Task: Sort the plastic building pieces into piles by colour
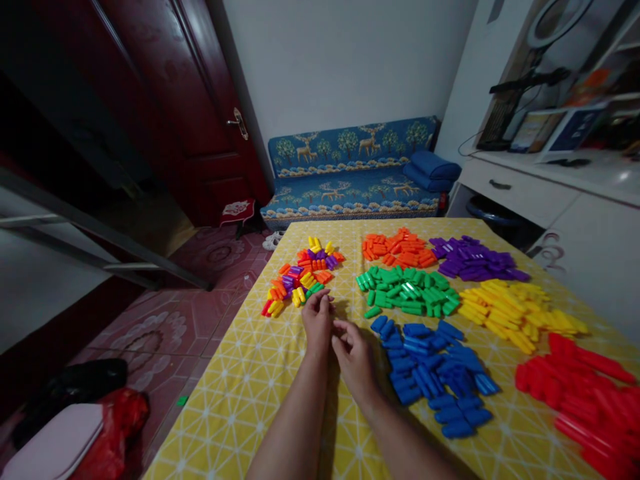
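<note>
My left hand [318,317] is over the yellow patterned tablecloth, just in front of the mixed-colour group of small plastic pieces [300,275]. Its fingers are curled in, and whatever they may hold is hidden. Close beside it on the right, my right hand [354,353] has loosely bent fingers, with a gap between thumb and forefinger and nothing visible there. Green pieces [407,291] lie beyond my right hand. Blue pieces [430,363] are spread to its right. The mixed group has short rows of yellow, orange, purple, red and green.
Further piles on the table hold orange pieces [397,248], purple pieces [475,259], yellow pieces [517,312] and red pieces [583,397]. A blue patterned sofa [345,190] stands behind the table. White drawers [530,193] flank it on the right. One green piece [183,401] lies on the floor.
</note>
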Available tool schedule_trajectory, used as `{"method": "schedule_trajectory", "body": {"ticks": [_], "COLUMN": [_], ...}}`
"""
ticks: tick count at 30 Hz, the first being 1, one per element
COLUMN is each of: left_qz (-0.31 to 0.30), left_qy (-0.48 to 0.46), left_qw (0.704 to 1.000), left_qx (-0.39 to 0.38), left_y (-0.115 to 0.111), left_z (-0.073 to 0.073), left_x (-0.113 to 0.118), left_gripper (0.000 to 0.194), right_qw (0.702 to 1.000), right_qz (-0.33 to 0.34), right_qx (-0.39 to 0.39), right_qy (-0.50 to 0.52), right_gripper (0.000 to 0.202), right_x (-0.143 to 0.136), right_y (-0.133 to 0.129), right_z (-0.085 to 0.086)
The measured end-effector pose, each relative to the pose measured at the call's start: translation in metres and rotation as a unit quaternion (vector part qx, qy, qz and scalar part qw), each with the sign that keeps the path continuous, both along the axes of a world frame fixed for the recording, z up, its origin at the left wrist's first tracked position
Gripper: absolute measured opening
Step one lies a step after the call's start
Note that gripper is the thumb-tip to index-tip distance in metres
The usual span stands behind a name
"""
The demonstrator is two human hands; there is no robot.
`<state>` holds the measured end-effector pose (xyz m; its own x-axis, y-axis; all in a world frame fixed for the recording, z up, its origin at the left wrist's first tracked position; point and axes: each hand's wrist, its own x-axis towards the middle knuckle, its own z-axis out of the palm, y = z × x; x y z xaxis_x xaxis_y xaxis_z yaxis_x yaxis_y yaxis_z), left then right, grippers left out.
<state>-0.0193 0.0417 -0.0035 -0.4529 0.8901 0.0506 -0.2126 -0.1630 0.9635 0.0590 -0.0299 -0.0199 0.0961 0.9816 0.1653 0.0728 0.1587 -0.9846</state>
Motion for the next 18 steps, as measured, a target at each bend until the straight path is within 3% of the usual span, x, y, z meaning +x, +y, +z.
{"method": "schedule_trajectory", "body": {"ticks": [5, 11, 15, 18], "left_qz": [0.012, 0.013, 0.028, 0.026], "left_qy": [0.032, 0.184, 0.345, 0.483], "left_qw": [0.999, 0.982, 0.933, 0.871], "left_qx": [0.012, 0.042, 0.098, 0.089], "left_y": [-0.002, 0.005, 0.039, 0.08], "left_z": [-0.002, 0.002, 0.019, 0.036], "left_x": [0.0, -0.001, -0.011, -0.025], "left_gripper": [0.027, 0.021, 0.018, 0.022], "right_qw": [0.998, 0.998, 0.997, 0.995], "right_qz": [-0.001, -0.01, -0.002, 0.01], "right_qx": [-0.038, -0.024, -0.053, -0.068], "right_qy": [0.05, 0.049, 0.061, 0.068], "right_gripper": [0.032, 0.032, 0.031, 0.031], "right_x": [0.006, 0.004, 0.003, 0.003], "right_y": [0.003, 0.003, 0.001, 0.0], "right_z": [0.002, 0.0, 0.005, 0.011]}}
